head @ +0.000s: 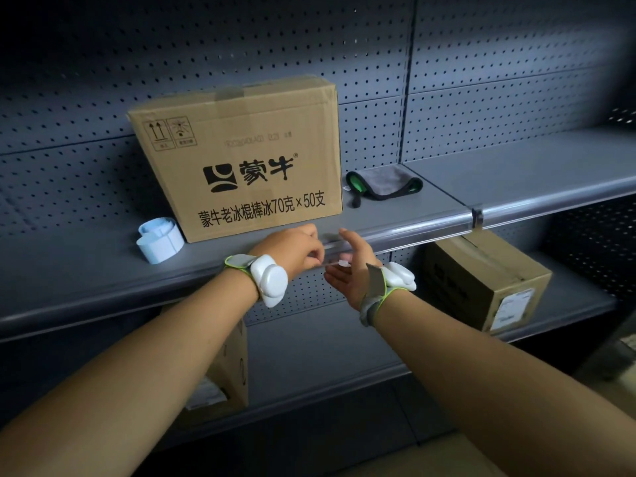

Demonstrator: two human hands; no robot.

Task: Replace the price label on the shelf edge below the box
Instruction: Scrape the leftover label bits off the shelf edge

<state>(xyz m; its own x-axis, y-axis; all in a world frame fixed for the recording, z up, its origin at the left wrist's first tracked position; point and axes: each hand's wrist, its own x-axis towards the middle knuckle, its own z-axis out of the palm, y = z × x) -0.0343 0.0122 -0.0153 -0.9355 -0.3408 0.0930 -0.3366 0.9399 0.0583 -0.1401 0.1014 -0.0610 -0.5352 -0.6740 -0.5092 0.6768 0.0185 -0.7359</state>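
A brown cardboard box [241,160] with black print stands on the grey shelf. Right below it, at the shelf edge [423,230], both hands meet. My left hand [292,249] is curled, its fingertips pinching a clear price label strip [332,247] that stands slightly off the edge rail. My right hand [352,266] is on the strip's right end, palm turned left, thumb up and fingers spread. A small white scrap [344,263] shows by its fingers. Both wrists wear white bands.
A roll of pale blue blank labels [160,241] lies left of the box. A grey cloth with green trim [382,182] lies to its right. On the lower shelf stand a cardboard box [488,280] at right and another [229,370] behind my left forearm.
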